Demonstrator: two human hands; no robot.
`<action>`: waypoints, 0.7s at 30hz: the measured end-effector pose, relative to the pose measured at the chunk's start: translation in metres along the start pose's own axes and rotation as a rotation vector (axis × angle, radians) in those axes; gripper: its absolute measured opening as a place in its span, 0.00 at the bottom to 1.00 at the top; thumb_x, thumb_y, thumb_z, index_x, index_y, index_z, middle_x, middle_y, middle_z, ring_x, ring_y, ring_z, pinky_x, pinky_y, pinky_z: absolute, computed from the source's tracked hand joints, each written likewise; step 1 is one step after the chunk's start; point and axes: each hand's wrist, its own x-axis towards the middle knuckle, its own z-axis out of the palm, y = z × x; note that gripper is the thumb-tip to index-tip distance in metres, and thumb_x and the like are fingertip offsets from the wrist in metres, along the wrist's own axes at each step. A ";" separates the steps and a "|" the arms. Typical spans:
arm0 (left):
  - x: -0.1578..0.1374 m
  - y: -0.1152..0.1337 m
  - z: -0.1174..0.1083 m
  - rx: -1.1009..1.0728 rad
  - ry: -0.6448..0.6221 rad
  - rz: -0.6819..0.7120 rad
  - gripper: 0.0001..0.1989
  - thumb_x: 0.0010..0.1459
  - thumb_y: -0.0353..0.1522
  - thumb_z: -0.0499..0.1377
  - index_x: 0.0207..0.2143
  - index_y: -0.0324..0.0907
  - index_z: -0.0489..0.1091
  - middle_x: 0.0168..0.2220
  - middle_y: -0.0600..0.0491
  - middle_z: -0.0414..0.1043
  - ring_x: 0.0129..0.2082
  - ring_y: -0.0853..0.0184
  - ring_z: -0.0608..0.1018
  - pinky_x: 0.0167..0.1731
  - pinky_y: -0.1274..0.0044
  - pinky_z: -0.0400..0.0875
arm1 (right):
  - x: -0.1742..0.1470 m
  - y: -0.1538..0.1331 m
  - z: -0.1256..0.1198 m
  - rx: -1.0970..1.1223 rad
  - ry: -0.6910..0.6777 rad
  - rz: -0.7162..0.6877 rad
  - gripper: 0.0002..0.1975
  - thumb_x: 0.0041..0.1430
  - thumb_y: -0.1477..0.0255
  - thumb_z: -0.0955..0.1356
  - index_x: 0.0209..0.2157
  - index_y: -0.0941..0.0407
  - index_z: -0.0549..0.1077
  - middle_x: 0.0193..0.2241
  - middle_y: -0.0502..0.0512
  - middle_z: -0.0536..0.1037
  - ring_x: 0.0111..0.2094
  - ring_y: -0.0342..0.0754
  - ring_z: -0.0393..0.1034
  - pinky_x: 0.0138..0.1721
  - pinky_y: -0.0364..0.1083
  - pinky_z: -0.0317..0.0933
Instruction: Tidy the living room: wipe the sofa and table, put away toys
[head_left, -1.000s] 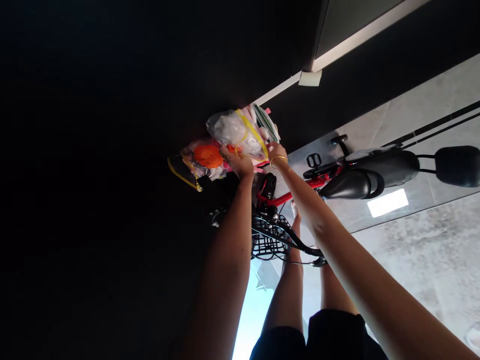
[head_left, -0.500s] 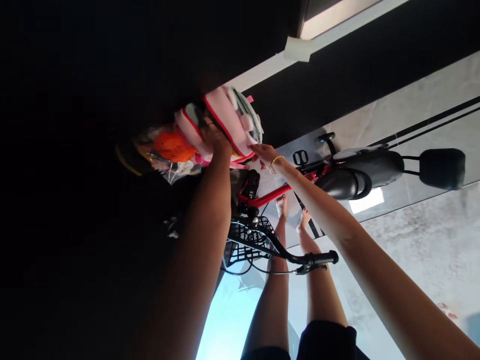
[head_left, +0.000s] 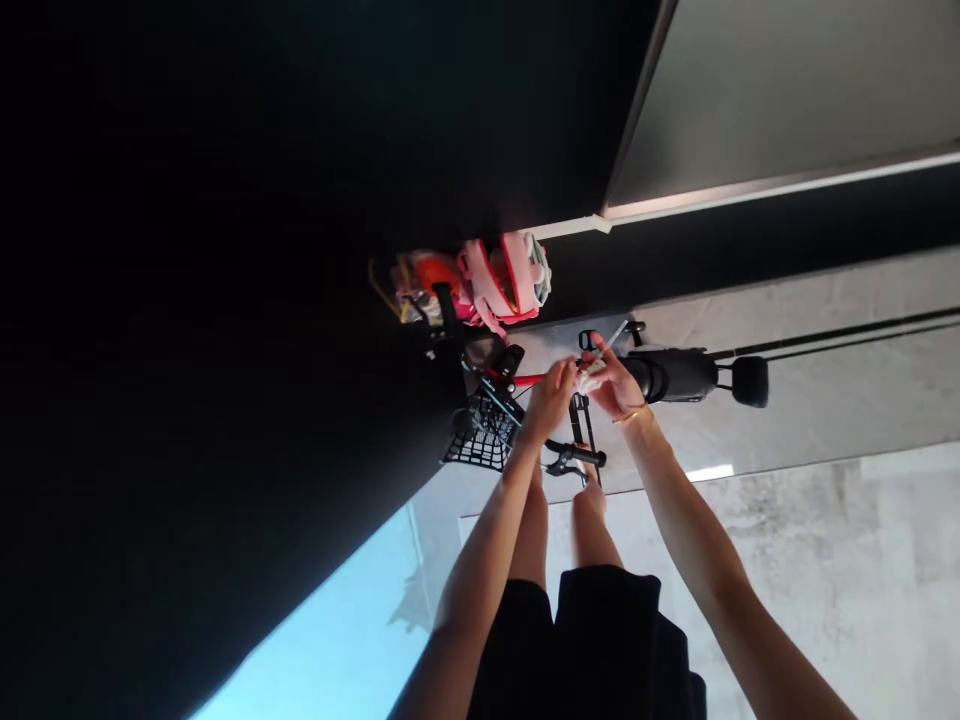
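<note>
My right hand [head_left: 613,385], with a thin yellow bangle at its wrist, holds a small crumpled white thing [head_left: 590,377], which may be tissue or thin plastic. A slim pale strip [head_left: 616,335] sticks up by its thumb. My left hand [head_left: 551,398] is closed right beside the white thing, its fingertips pinched at the near edge; what they grip is too small to make out. Beyond the hands sits a pink bag with red trim [head_left: 491,285], its top gaping. Below both hands stands a bicycle with a red frame and a black saddle [head_left: 679,374].
A clear bag with orange contents [head_left: 431,275] lies left of the pink bag. The bicycle's black wire basket [head_left: 480,435] and handlebar grip [head_left: 589,456] lie close under my left forearm. A dark wall panel [head_left: 300,250] fills the left side.
Both hands have come away from the pink bag and back towards me, meeting over the bicycle. The white thing now shows between them. The view has shifted, and the bags appear smaller.
</note>
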 end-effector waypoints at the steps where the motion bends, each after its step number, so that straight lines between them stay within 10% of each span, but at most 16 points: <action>1: -0.042 0.016 0.001 -0.059 -0.052 -0.041 0.16 0.70 0.38 0.48 0.47 0.43 0.73 0.36 0.49 0.79 0.33 0.64 0.81 0.35 0.75 0.76 | -0.031 0.002 0.002 -0.012 -0.065 -0.019 0.28 0.46 0.79 0.68 0.51 0.46 0.71 0.32 0.44 0.77 0.28 0.42 0.70 0.28 0.41 0.67; 10: -0.337 0.080 -0.028 -0.084 0.242 -0.234 0.18 0.67 0.35 0.53 0.57 0.40 0.65 0.41 0.46 0.80 0.41 0.61 0.82 0.41 0.73 0.76 | -0.272 0.096 0.046 -0.350 -0.086 0.018 0.27 0.45 0.72 0.71 0.51 0.51 0.73 0.32 0.47 0.78 0.30 0.43 0.71 0.29 0.42 0.67; 21: -0.630 0.042 -0.058 -0.141 0.623 -0.582 0.20 0.69 0.39 0.50 0.58 0.42 0.69 0.53 0.44 0.77 0.49 0.58 0.80 0.50 0.70 0.73 | -0.433 0.253 0.106 -0.908 -0.594 0.742 0.18 0.51 0.61 0.70 0.42 0.55 0.74 0.17 0.41 0.64 0.12 0.34 0.48 0.13 0.36 0.39</action>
